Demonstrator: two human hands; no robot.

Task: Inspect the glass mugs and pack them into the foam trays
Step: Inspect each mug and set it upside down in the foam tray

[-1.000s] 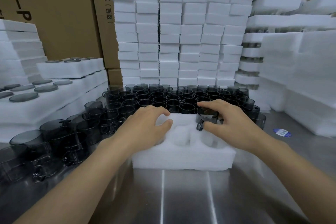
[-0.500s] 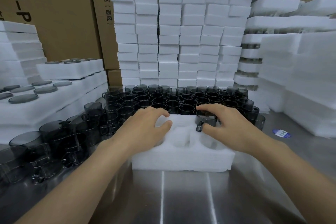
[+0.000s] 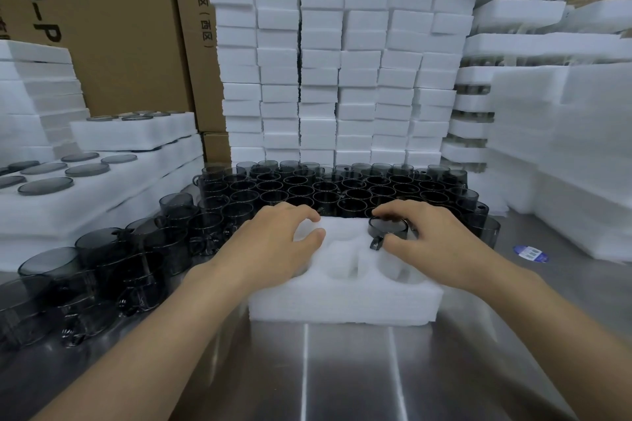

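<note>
Well, nearest the person was the shiny metal table [image 3: 342,372], and on it sat the white foam tray [image 3: 342,304] with round holes in its top. The left hand [image 3: 273,243] lay on the tray's left side with its fingers bent over a far hole. I could not tell whether it had a mug under it or only pressed on the foam. The right hand [image 3: 434,243] had its fingers and thumb wrapped round the rim of a dark glass mug [image 3: 388,227]. The mug sat partway down in the far right hole, with its handle pointing back toward the person. To do this bit well, I think the mug needed to go straight down, not tipped, with the handle turned to where the foam left room for it. A soft push would be enough, since glass can chip. The left hand would do best holding the tray flat so it did not slide. Just behind the tray waited a big crowd of loose mugs [image 3: 342,188], so most of the job looked not yet done. Farther back stood tall stacks of foam blocks [image 3: 321,61] and brown boxes [image 3: 113,27].
</note>
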